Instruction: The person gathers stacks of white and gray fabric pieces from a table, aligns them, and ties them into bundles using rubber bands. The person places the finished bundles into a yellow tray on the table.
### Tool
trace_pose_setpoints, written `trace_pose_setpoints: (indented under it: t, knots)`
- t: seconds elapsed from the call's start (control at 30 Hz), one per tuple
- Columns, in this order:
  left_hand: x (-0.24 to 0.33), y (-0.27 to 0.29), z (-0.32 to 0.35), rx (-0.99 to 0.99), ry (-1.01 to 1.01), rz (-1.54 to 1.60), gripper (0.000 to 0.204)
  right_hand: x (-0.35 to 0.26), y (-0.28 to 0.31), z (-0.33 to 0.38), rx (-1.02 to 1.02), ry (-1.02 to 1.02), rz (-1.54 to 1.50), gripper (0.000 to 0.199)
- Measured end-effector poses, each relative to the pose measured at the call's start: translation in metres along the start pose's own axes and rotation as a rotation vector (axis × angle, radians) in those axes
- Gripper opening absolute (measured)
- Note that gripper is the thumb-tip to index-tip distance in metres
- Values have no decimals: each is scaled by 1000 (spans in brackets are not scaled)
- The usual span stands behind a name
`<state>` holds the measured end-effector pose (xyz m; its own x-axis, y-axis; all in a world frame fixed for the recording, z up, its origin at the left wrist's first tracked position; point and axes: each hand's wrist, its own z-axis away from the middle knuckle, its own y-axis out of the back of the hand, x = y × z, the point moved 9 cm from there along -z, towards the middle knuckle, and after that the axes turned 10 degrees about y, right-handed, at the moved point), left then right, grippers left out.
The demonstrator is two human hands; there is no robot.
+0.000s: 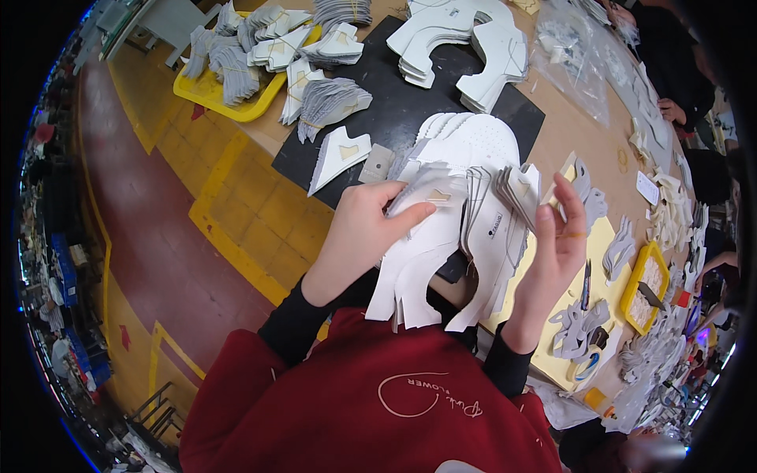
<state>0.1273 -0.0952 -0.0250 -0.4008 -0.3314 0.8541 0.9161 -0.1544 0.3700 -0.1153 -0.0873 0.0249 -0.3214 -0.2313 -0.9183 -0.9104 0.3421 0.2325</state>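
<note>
My left hand (367,225) grips a small stack of pale shoe-upper pieces (435,189), thumb pressed on top near a tan patch. The stack is held over a fanned pile of white perforated shoe uppers (473,134), whose curved legs hang toward my body. My right hand (561,236) is open, fingers apart and slightly bent, with what looks like a yellowish band around one finger. Just left of it stands a bundle of small white pieces (522,189) on the uppers. Beyond my left hand lie a white-and-grey piece stack (341,158) and a small grey tag-like piece (378,164).
A yellow tray (209,98) of bundled pieces sits at the far left on the table edge. White U-shaped stacks (441,39) lie on a black mat (378,102). At right are a pen (586,285), a tape roll (585,367) and a yellow tray (640,315). People stand along the right side.
</note>
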Motion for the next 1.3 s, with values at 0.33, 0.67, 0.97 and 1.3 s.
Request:
trace_pose_setpoints:
  t: [0.33, 0.67, 0.97, 1.3]
  knots:
    - [-13, -3, -6, -91, 118, 49, 31, 56, -11, -4, -224, -233, 165, 45]
    - [12, -2, 10, 195, -116, -70, 37, 22, -13, 12, -103, -63, 185, 28]
    - [33, -17, 21, 270, -289, -242, 41, 44, 5, -6, -47, -42, 236, 35]
    - [34, -28, 15, 287, -282, -298, 38, 15, 3, 14, -18, 21, 346, 40]
